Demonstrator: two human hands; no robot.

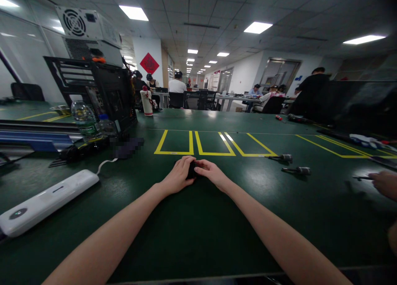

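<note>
Both my hands meet around a small black object [191, 170] at the middle of the green table [201, 231]. My left hand [178, 175] is closed on its left side, fingers over the top and thumb low. From the right, my right hand [212, 173] grips the same object with thumb and fingers. Most of the object is hidden by my fingers, and I cannot make out its kind. Just beyond it, yellow tape outlines [173, 153] mark the table. Two screwdriver-like tools [283, 157] with thick dark handles lie to the right of my hands.
On the left stand an open computer case [113, 99], a power supply [89, 24] on top, and plastic bottles [83, 117]. A long white device [49, 200] with a cable lies nearer. At the right edge, another person's hand [386, 183] holds a thin dark tool.
</note>
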